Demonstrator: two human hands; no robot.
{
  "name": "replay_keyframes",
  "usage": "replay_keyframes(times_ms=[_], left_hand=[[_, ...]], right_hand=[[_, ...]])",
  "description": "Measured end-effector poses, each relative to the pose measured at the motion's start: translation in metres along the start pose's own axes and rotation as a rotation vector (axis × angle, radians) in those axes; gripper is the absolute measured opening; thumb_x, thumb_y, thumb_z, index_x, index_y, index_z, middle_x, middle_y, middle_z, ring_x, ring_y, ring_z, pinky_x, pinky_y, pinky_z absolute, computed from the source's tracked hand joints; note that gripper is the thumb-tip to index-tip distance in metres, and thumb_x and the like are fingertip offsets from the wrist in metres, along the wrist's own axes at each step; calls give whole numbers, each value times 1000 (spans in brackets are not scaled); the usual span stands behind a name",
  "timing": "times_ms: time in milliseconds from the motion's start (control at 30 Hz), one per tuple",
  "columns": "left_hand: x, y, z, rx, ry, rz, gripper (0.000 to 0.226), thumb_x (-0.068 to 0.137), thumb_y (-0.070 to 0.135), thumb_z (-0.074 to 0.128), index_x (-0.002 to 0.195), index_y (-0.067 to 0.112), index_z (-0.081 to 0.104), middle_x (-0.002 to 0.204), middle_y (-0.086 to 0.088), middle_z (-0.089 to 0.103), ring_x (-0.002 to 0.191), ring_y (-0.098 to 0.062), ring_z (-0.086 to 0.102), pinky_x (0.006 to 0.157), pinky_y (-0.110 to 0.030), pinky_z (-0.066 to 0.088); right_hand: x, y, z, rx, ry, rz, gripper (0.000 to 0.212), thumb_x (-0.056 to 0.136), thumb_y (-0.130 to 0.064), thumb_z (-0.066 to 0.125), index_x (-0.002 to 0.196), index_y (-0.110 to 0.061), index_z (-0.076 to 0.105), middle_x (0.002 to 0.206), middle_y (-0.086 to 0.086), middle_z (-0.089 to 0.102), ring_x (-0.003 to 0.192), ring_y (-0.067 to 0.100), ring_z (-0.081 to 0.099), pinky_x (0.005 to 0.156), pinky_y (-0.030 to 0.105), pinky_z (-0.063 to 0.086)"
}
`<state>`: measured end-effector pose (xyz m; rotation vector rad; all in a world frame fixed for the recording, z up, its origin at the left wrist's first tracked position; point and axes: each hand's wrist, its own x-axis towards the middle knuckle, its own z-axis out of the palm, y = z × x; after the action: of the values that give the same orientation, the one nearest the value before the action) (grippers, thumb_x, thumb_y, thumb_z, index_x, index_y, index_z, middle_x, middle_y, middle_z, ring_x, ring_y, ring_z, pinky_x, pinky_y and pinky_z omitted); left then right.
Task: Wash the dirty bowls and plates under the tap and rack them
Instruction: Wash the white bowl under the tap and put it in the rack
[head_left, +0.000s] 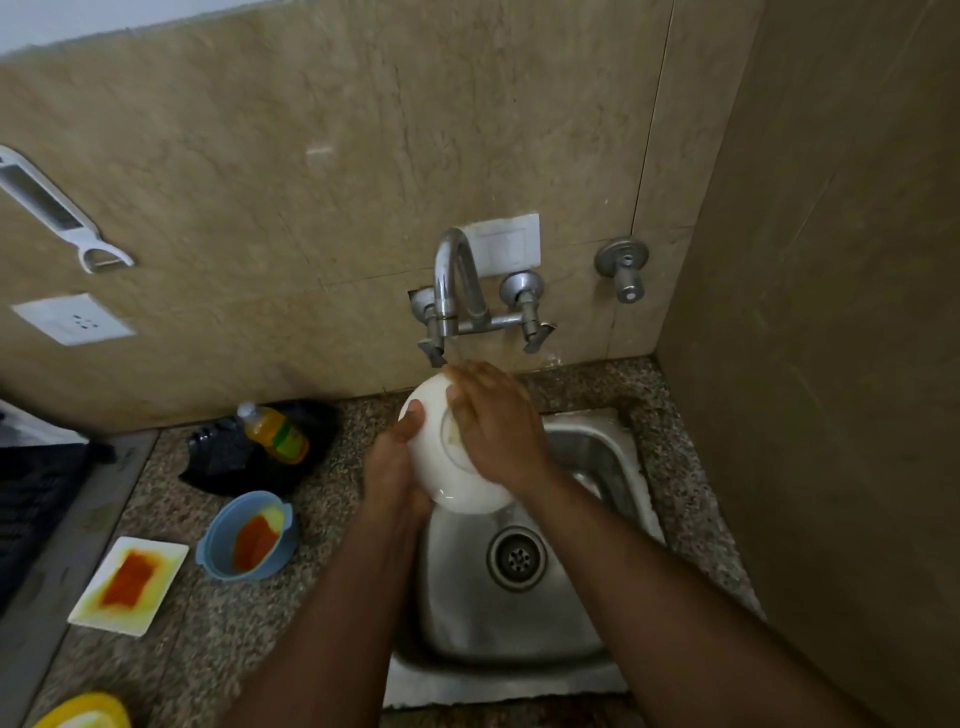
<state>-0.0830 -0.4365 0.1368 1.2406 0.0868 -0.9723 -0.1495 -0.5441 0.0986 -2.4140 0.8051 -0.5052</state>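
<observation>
Left hand grips the round white ceramic bowl at its left rim, thumb hooked over the edge and fingers curled underneath, holding it tilted above the back left part of the stainless steel sink. Right hand lies flat on the bowl's inner face with fingers straight and close together, pressing against a yellowish smear there. Directly over the bowl stands the chrome wall tap, its spout just above the fingertips; whether water runs I cannot tell. On the speckled granite desk, left of the sink, sits a blue plastic bowl with orange sauce stains, and nearer the desk's left edge a white square plate smeared orange and yellow. Behind them, against the wall, a bottle of yellow liquid lies tilted on a black bag. A yellow rounded item shows at the desk's front left corner.
</observation>
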Motion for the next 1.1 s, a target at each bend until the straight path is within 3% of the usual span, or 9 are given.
replay_keyframes(times_ms=[100,200,367,467,600,700,833,1000,1100], left_hand=[[-4,-11,-11,-40,42,32,34,95,33,65,111,3,69,99,-19,78,84,-34,78,85,-52,57],[-3,-22,-18,-84,105,63,59,75,39,82,121,4,69,118,-24,73,107,-46,71,100,-66,51],[0,-27,-25,-95,160,112,60,79,42,82,128,11,64,118,-14,75,111,-40,71,102,-64,51],[-1,-22,-28,-59,165,98,32,85,34,78,110,16,67,112,-14,76,104,-40,72,96,-60,55],[-3,-27,-27,128,108,178,35,82,28,82,110,8,76,108,-20,77,101,-43,73,94,-66,55],[0,-34,-26,46,125,138,50,76,33,87,117,8,74,114,-23,75,107,-48,70,96,-70,52],[9,-40,-27,-69,122,55,73,71,43,90,130,9,67,125,-25,70,113,-49,67,98,-71,49],[20,-31,-11,-158,136,50,51,91,36,74,127,3,62,121,-27,70,110,-46,70,100,-65,51],[23,-23,-1,-176,143,38,44,102,34,59,128,-1,59,119,-24,71,108,-38,71,104,-56,51]], right_hand=[[31,17,-20,160,-239,281,48,109,-37,29,132,-11,62,135,18,62,124,35,58,106,40,44],[20,5,-15,31,-178,305,45,108,-34,29,130,-7,58,131,22,61,121,38,57,102,44,46],[-34,-37,13,-94,-16,26,61,106,-44,22,163,-21,14,171,-1,10,158,29,1,126,53,5],[-19,-27,8,-64,-30,7,58,106,-46,21,158,-23,30,166,0,28,154,27,20,124,51,18],[18,-13,-6,241,-213,239,48,103,-48,27,125,-24,62,130,9,63,118,30,58,101,43,45],[32,5,-10,352,-308,407,46,108,-36,31,127,-11,64,132,20,63,119,35,58,102,40,44],[6,18,2,310,-137,455,49,109,-41,26,131,-14,61,133,16,62,122,34,58,104,41,45],[-44,-9,18,-93,-93,156,65,104,-50,17,162,-20,17,171,9,11,157,31,5,126,51,12],[-57,-15,13,-92,-116,-45,67,103,-50,10,163,-20,18,171,0,12,158,17,-1,126,53,3]])
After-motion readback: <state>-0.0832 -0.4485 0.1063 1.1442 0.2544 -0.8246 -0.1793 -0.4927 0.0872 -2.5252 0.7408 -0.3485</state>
